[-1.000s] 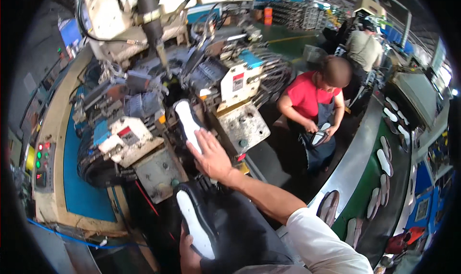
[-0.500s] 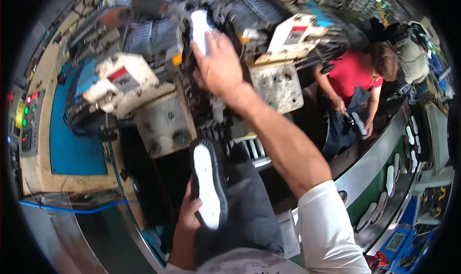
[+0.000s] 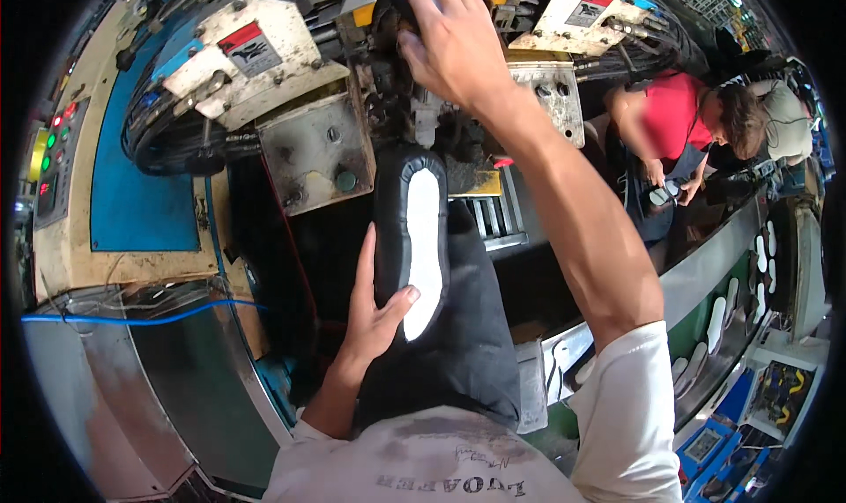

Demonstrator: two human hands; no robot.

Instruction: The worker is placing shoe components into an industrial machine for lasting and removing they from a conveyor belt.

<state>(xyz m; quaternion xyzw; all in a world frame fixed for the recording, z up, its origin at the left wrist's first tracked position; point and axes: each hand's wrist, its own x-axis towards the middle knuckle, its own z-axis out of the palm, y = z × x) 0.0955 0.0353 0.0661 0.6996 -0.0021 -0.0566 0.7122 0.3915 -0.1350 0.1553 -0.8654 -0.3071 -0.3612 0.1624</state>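
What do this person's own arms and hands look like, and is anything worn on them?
Both the left hand and the right hand are ungloved, and no watch or bracelet shows on either wrist. The right sleeve is white, loose and short, leaving the forearm uncovered. The left sleeve, also white, shows only partly.

From your head, the camera looks down at your left hand (image 3: 374,316), near, and right hand (image 3: 456,49), farther. Its fisheye reaches the conveyor (image 3: 705,276) on the right.
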